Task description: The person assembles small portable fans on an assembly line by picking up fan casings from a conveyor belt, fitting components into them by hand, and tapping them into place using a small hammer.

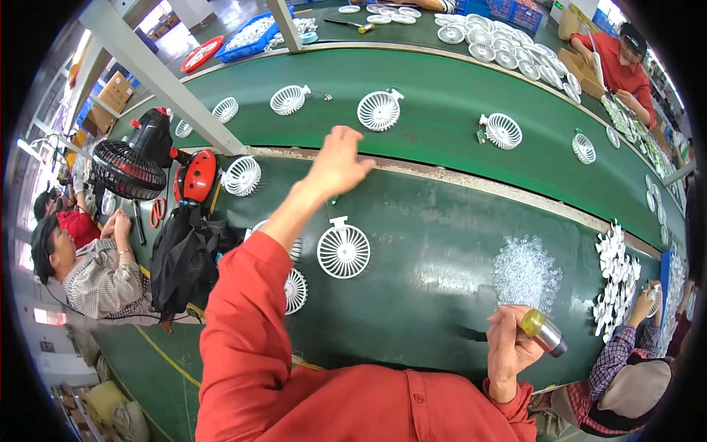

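Nearest the body, the right hand (509, 346) grips a yellow-ended tool (546, 335), whose long axis slants rightward and back toward the body. Just beyond lie clear bits (526, 272) on the desk (434, 236). The desk cage (343, 251) sits forward-left of that hand, short of the left one, neck pointing away. The left hand (340, 166) — fingers loosely bent, seemingly empty — hangs above the far edge; beyond it, slightly right, lies the belt cage (378, 111) — far nearer this hand than the other.
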